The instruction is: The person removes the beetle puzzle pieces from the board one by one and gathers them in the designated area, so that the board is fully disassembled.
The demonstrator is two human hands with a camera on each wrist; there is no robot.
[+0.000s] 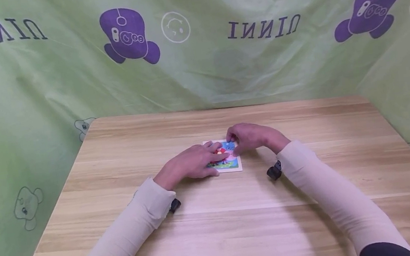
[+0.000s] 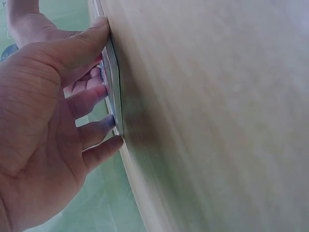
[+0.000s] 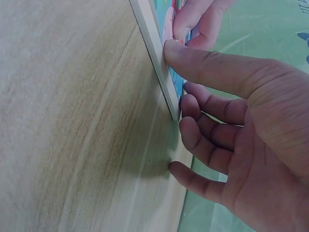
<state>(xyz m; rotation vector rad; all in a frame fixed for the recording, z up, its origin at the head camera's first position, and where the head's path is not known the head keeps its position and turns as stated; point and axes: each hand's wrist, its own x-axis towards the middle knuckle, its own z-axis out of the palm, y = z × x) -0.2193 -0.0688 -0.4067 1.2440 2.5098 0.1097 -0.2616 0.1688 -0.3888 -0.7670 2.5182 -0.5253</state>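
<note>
A small flat picture puzzle point(image 1: 232, 165) with a pale frame lies on the table, its picture blue, green, red and pink. My left hand point(image 1: 195, 162) rests over its left part, fingers extended across the picture and thumb at the near edge. In the left wrist view, the left thumb point(image 2: 100, 28) and fingertips span the board. My right hand point(image 1: 251, 136) holds the far right corner. In the right wrist view, its thumb point(image 3: 193, 58) presses the face near the pale edge, and the other fingers curl by the far edge. Both hands partly cover the picture.
The wood-grain table point(image 1: 218, 230) extends around the puzzle on all sides. Behind it hangs a green curtain point(image 1: 198, 77) with purple printed figures and lettering, also along both sides. Dark wrist cameras point(image 1: 274, 171) sit under the pale sleeves point(image 1: 321, 182).
</note>
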